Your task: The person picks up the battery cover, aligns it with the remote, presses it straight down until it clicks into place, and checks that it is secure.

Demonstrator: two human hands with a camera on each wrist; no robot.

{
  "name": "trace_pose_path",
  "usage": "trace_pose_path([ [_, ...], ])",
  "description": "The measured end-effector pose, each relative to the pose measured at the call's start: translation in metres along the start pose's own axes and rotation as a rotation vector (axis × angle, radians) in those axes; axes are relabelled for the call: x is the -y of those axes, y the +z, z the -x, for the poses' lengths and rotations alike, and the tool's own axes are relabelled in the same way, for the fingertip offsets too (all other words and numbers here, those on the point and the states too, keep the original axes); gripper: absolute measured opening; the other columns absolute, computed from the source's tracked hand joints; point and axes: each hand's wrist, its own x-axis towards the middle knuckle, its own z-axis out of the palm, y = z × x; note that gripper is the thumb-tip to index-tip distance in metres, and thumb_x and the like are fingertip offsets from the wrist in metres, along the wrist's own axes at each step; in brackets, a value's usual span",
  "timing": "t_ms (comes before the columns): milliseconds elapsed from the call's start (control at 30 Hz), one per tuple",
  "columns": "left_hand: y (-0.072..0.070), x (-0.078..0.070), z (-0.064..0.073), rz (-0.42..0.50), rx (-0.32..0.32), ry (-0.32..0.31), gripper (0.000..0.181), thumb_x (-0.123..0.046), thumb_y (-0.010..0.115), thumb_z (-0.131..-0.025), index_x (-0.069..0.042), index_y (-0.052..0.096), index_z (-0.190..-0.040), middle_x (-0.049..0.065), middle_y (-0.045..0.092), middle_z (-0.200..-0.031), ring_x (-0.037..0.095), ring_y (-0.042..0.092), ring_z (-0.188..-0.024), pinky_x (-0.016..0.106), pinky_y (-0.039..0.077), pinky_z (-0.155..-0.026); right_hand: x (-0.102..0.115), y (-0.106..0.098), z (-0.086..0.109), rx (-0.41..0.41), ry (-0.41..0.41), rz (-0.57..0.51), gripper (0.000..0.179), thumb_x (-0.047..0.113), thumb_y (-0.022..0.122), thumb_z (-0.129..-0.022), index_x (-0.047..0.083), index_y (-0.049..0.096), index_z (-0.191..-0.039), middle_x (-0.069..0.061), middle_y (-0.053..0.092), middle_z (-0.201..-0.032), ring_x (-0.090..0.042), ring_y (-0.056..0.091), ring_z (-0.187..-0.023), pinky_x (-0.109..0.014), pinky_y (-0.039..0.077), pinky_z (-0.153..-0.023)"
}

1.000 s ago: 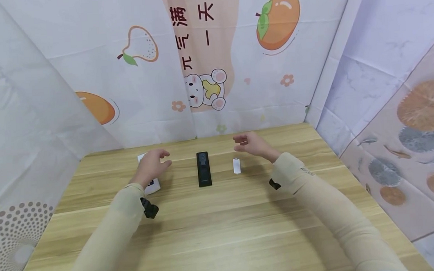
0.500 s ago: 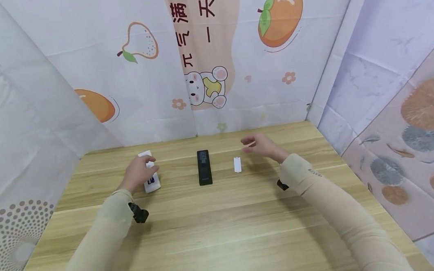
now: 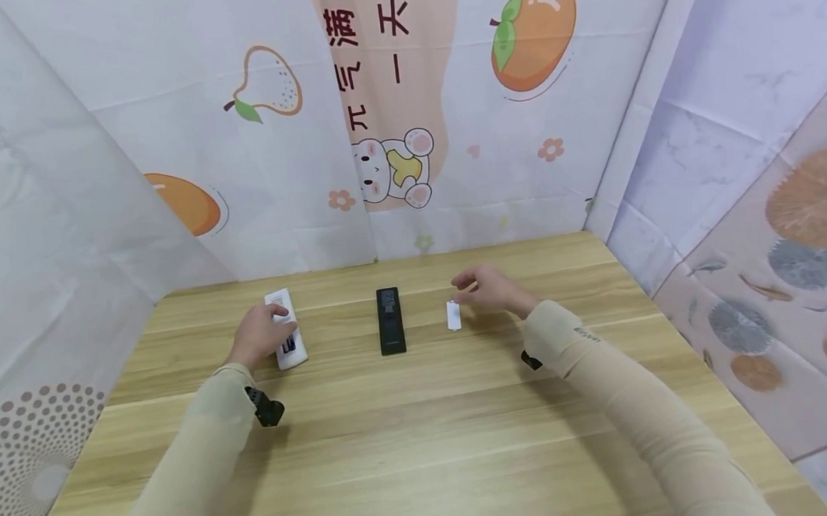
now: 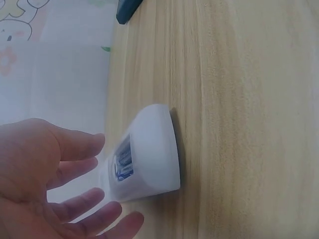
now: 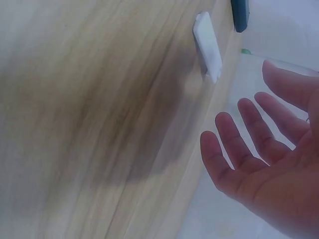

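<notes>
A white remote control (image 3: 292,353) lies on the left of the table, its battery compartment (image 4: 124,158) uncovered with dark batteries inside. My left hand (image 3: 256,333) hovers at its left side, thumb and fingers parted around it without gripping. In the left wrist view the fingertips (image 4: 130,222) come close to the remote's edge. A small white battery cover (image 3: 453,316) lies flat on the right. Just beyond and to the right of it is my right hand (image 3: 492,288), fingers loosely bent and holding nothing. The right wrist view shows a gap between those fingers and the cover.
Between the two hands lies a black remote control (image 3: 391,321). The wooden table (image 3: 409,445) ends at a printed curtain (image 3: 276,179) behind, with more hanging cloth at the left and right sides.
My left hand has shifted left, uncovering more of the white remote. My right hand drew away to the right, then came back lower, closer to the battery cover.
</notes>
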Motion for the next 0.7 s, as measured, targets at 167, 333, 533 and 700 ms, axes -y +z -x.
trace_pose_path([
  [167,0.000,0.003,0.000,0.006,0.031,-0.039,0.046,-0.021,0.059,-0.100,0.011,0.056,-0.133,0.034,0.055,-0.133,0.038,0.056,-0.103,0.052,0.049,-0.091,0.001,0.005,0.000,0.012,0.016,0.012,0.042,0.008,0.071,-0.095,-0.012,0.059,-0.130,-0.027,0.062,-0.129,-0.038,0.060,-0.120,-0.044,0.050,-0.101],
  [333,0.003,0.009,-0.002,0.020,0.040,-0.071,0.047,-0.021,0.061,-0.100,0.010,0.054,-0.134,0.034,0.054,-0.133,0.036,0.055,-0.100,0.048,0.050,-0.088,-0.002,0.010,0.001,0.023,0.007,0.030,0.040,0.007,0.072,-0.094,-0.013,0.062,-0.127,-0.025,0.066,-0.122,-0.038,0.063,-0.116,-0.045,0.051,-0.100],
  [533,0.004,0.015,-0.004,0.086,0.065,-0.134,0.051,-0.022,0.061,-0.101,0.009,0.048,-0.139,0.032,0.055,-0.130,0.034,0.058,-0.097,0.039,0.055,-0.078,0.000,0.014,0.004,0.054,0.029,0.036,0.038,0.006,0.072,-0.094,-0.012,0.062,-0.126,-0.024,0.066,-0.122,-0.038,0.063,-0.116,-0.044,0.052,-0.099],
  [700,0.001,0.020,-0.008,0.193,0.091,-0.191,0.055,-0.022,0.063,-0.101,0.007,0.043,-0.143,0.031,0.051,-0.131,0.032,0.060,-0.096,0.031,0.058,-0.068,0.000,0.015,0.003,0.064,0.035,0.066,0.036,0.006,0.073,-0.093,-0.011,0.063,-0.124,-0.022,0.067,-0.119,-0.036,0.064,-0.113,-0.042,0.053,-0.097],
])
